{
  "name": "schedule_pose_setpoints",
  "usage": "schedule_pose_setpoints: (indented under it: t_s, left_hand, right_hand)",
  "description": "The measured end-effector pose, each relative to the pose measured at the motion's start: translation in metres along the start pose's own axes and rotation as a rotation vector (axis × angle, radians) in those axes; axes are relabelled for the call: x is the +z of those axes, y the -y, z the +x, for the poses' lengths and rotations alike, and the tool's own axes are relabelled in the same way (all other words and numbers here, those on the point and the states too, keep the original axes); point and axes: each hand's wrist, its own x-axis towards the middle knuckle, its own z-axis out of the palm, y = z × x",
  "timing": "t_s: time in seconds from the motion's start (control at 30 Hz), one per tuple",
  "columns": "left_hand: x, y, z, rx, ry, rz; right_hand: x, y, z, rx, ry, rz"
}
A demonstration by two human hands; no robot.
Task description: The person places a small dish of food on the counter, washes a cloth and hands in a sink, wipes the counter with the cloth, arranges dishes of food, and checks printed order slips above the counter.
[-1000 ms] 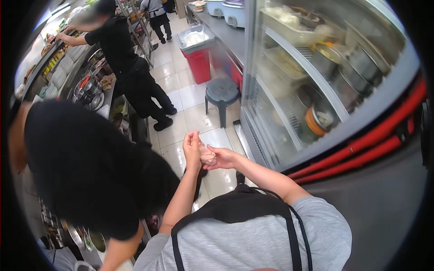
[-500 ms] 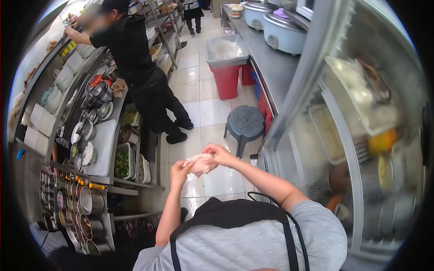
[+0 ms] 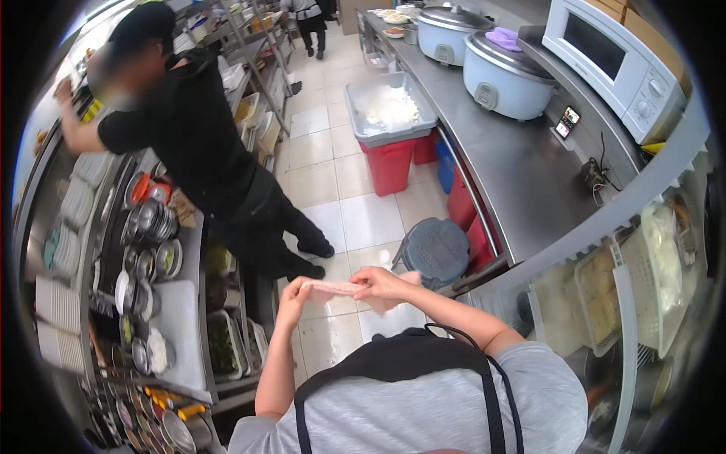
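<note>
A thin, limp, pale pink piece (image 3: 330,289) is stretched between my two hands, above the tiled floor. Whether it is cloth, film or something else I cannot make out. My left hand (image 3: 290,301) pinches one end between thumb and fingers. Further along, my right hand (image 3: 376,285) grips it with bent fingers, and a loose flap hangs below and beyond that hand. A grey plastic stool (image 3: 436,251) stands on the floor just past my right hand.
At left, a co-worker in black (image 3: 204,144) reaches toward a shelf beside a counter of bowls. Rice cookers (image 3: 505,79) and a microwave (image 3: 605,60) line the steel counter (image 3: 522,181). A grey tub (image 3: 393,136) sits over a red bin. A glass fridge door (image 3: 628,325) is at right.
The bunched pink piece is now drawn out wider, with my hands further apart. My view has turned, bringing the microwave into sight. The fridge door sits further right and lower.
</note>
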Motion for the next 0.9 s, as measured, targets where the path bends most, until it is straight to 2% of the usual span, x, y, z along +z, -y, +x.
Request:
schedule_pose_setpoints:
  t_s: [0.1, 0.2, 0.23, 0.3, 0.37, 0.43, 0.5, 0.53, 0.57, 0.6, 0.67, 0.7, 0.77, 0.8, 0.83, 0.9]
  left_hand:
    - [0.012, -0.017, 0.083, 0.008, 0.014, -0.047]
    - [0.026, -0.027, 0.167, 0.199, 0.074, 0.179]
    - [0.028, -0.033, 0.192, 0.208, 0.094, 0.18]
    - [0.036, -0.067, 0.227, 0.131, 0.174, 0.407]
    - [0.046, -0.095, 0.269, 0.158, 0.187, 0.454]
    - [0.054, -0.111, 0.303, 0.238, 0.143, 0.498]
    - [0.068, -0.136, 0.326, 0.212, 0.207, 0.478]
    - [0.081, -0.152, 0.33, 0.182, 0.372, 0.364]
    - [0.09, -0.16, 0.34, 0.148, 0.534, 0.238]
    - [0.095, -0.153, 0.358, 0.143, 0.548, 0.229]
    - [0.11, -0.123, 0.405, 0.244, 0.676, 0.081]
    - [0.115, -0.107, 0.431, 0.244, 0.711, 0.079]
    - [0.126, -0.075, 0.479, 0.369, 0.499, 0.595]
    - [0.134, -0.067, 0.494, 0.579, 0.451, 0.738]
    - [0.138, -0.061, 0.506, 0.59, 0.487, 0.727]
    - [0.142, -0.07, 0.53, 0.564, 0.669, 0.329]
  right_hand:
    - [-0.044, 0.009, 0.02, 0.031, -0.067, -0.002]
    - [-0.095, -0.022, 0.046, -0.045, -0.216, -0.044]
    - [-0.113, -0.035, 0.055, -0.072, -0.264, -0.1]
    - [-0.142, -0.054, 0.071, -0.034, -0.324, -0.097]
    - [-0.174, -0.062, 0.093, 0.048, -0.499, -0.148]
    - [-0.196, -0.072, 0.121, 0.041, -0.578, -0.153]
    - [-0.219, -0.06, 0.154, -0.053, -1.086, -0.076]
    - [-0.229, -0.073, 0.176, -0.192, -1.331, -0.191]
    - [-0.234, -0.075, 0.199, -0.181, -1.338, -0.196]
    - [-0.236, -0.068, 0.221, -0.298, -1.356, -0.02]
    - [-0.259, -0.053, 0.226, -0.405, -1.397, 0.142]
    - [-0.28, 0.003, 0.204, -0.112, -1.002, -0.171]
    - [-0.3, 0.02, 0.205, 0.207, -0.609, -0.428]
    - [-0.304, 0.005, 0.218, 0.087, -0.68, 0.115]
    - [-0.309, -0.012, 0.233, -0.059, -0.726, 0.653]
    - [-0.334, -0.042, 0.247, -0.242, -0.775, 1.177]
